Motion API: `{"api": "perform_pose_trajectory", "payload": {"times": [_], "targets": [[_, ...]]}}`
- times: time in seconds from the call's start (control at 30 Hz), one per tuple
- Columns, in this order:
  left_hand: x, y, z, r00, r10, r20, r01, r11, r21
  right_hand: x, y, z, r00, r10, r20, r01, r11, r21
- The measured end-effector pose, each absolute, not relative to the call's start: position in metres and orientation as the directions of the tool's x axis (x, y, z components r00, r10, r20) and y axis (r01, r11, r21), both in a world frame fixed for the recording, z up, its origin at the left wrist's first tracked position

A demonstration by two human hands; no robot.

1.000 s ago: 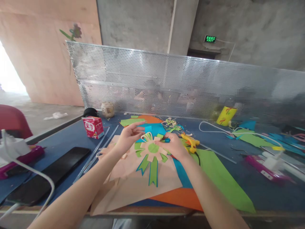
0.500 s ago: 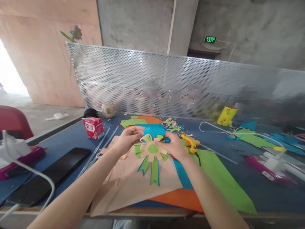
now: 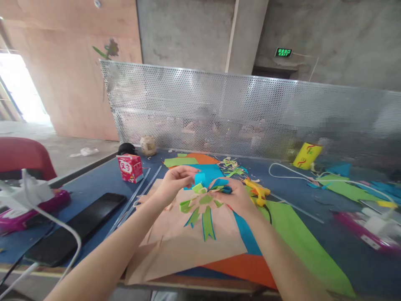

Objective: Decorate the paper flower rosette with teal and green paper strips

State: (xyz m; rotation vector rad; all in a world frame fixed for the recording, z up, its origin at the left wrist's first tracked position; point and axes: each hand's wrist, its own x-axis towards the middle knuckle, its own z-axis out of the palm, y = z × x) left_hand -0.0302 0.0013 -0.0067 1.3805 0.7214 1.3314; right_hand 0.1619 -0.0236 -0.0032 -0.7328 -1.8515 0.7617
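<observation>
A paper rosette (image 3: 202, 207) of tan, green and blue layers, with green-and-blue ribbon tails, is tilted up off the tan sheet (image 3: 184, 244). My left hand (image 3: 175, 182) pinches its upper left edge, fingers closed on a blue and green piece. My right hand (image 3: 233, 196) grips the rosette's right side, fingers curled over dark blue paper. Both hands meet above the tan sheet at the table's middle.
A yellow glue gun (image 3: 258, 190) lies just right of my right hand. Green (image 3: 297, 242), blue and orange (image 3: 238, 267) sheets spread to the right. A black phone (image 3: 78, 223), red carton (image 3: 130, 167) and rods (image 3: 138, 194) lie left. A perforated metal screen (image 3: 250, 113) runs behind, with people beyond.
The rosette has been lifted and tilted up at its top edge from lying flat. My left fingers have closed on its top edge. The camera has shifted slightly left.
</observation>
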Motion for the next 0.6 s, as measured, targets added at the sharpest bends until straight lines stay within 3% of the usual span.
{"api": "perform_pose_trajectory", "payload": {"times": [0.37,0.6], "targets": [[-0.027,-0.012,0.002,0.175,0.876,0.449,-0.323,-0.380,0.867,0.160,-0.028,-0.001,-0.342,0.729,0.593,0.106,0.657,-0.746],[-0.030,-0.031,0.011,0.285,0.711,0.643,-0.327,-0.558,0.763,0.160,-0.032,-0.003,-0.326,0.678,0.658,0.085,0.715,-0.694]]}}
